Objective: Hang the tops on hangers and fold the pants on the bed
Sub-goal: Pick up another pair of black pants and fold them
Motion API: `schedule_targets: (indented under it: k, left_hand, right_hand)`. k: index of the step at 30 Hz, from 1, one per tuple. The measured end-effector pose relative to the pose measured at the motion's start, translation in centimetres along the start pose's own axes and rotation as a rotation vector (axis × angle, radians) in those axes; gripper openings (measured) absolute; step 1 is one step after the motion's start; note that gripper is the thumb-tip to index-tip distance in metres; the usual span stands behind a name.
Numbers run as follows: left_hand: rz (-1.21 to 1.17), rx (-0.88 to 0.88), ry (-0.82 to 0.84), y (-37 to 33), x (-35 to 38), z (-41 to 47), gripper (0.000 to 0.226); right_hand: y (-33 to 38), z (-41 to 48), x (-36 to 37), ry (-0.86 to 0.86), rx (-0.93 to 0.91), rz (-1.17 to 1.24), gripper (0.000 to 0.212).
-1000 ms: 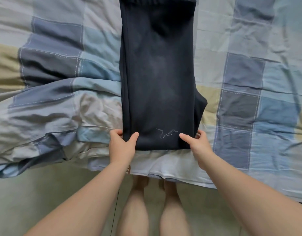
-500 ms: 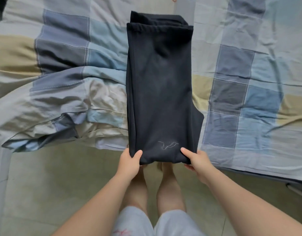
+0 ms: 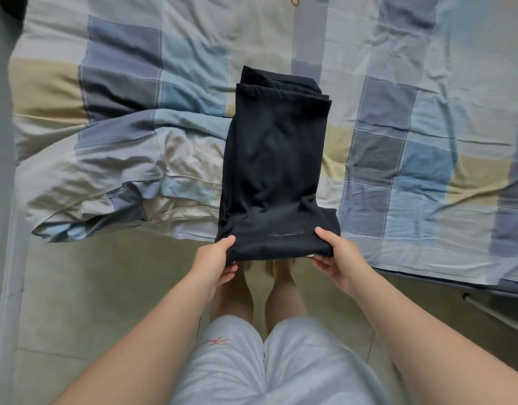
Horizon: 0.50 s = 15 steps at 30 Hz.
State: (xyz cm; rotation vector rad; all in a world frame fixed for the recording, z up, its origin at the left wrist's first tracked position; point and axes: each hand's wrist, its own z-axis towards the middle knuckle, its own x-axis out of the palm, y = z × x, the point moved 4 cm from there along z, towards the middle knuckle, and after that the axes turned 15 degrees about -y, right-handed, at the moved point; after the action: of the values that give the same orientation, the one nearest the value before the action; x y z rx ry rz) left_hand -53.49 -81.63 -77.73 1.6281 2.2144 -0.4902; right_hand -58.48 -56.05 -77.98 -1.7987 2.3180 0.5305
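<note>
Two grips [image 3: 214, 260] [image 3: 338, 258] pinch dark pants [image 3: 275, 159]; logo [image 3: 285, 233] illegible.

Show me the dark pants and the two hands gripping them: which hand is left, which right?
dark pants [image 3: 274, 159]: head view, middle of the folded cloth.
left hand [image 3: 215, 257]: head view, middle of the hand, behind the thumb.
right hand [image 3: 341, 258]: head view, middle of the hand, behind the thumb.

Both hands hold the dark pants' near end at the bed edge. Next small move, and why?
Probably lift that end and carry it forward onto the waistband: left hand and right hand each pinch a near corner, while the pants lie long and flat on the bed.
</note>
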Motion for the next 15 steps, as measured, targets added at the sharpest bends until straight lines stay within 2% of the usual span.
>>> schedule_targets:
  k: [4, 7, 11, 15]
  left_hand:
    - [-0.129, 0.016, 0.029, -7.2, 1.5, -1.0, 0.032]
    - [-0.145, 0.03, 0.091, -13.0, 2.9, -1.5, 0.028]
    - [-0.114, 0.076, 0.139, -20.5, 4.9, -2.4, 0.02]
    - [-0.17, 0.115, 0.177, -26.2, 7.0, -3.1, 0.013]
  right_hand:
    - [6.9, -0.2, 3.1, 0.007, -0.044, 0.094, 0.029]
    - [11.4, 0.0, 5.2, 0.002, 0.009, 0.193, 0.02]
    - [16.4, 0.9, 7.3, 0.021, 0.119, 0.366, 0.02]
    - [20.6, 2.3, 9.2, 0.054, 0.107, 0.46, 0.019]
